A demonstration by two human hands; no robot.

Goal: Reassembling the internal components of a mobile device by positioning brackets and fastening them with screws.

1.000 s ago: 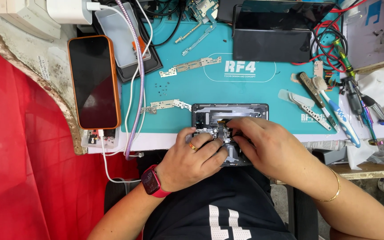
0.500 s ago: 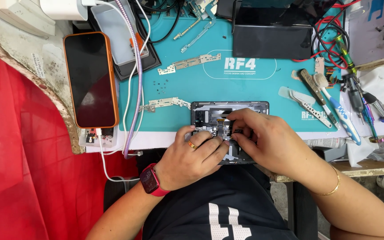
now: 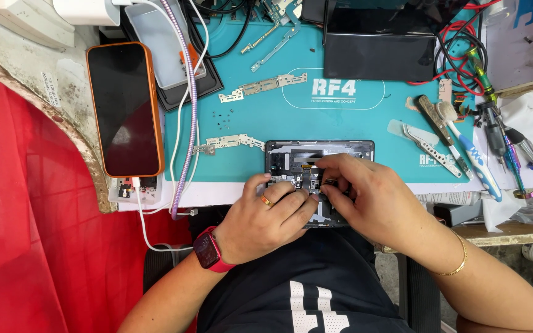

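Note:
An opened phone (image 3: 291, 157) with its inner boards showing lies at the near edge of a teal work mat (image 3: 365, 123). My left hand (image 3: 266, 213), with a gold ring and a red watch on the wrist, grips the phone's near left part. My right hand (image 3: 368, 197), with a thin gold bracelet, rests on the phone's right side, its fingertips pinching at a small part in the middle of the board. Both hands hide the phone's lower half.
A phone in an orange case (image 3: 124, 108) lies at the left, plugged into a white cable (image 3: 146, 225). Metal brackets (image 3: 263, 86), tiny screws, tweezers (image 3: 427, 148), a toothbrush (image 3: 470, 154) and screwdrivers (image 3: 504, 145) lie on the mat. A black device (image 3: 377, 46) sits at the back.
My right fingertips have shifted slightly to the left over the board. My left hand keeps its hold on the phone.

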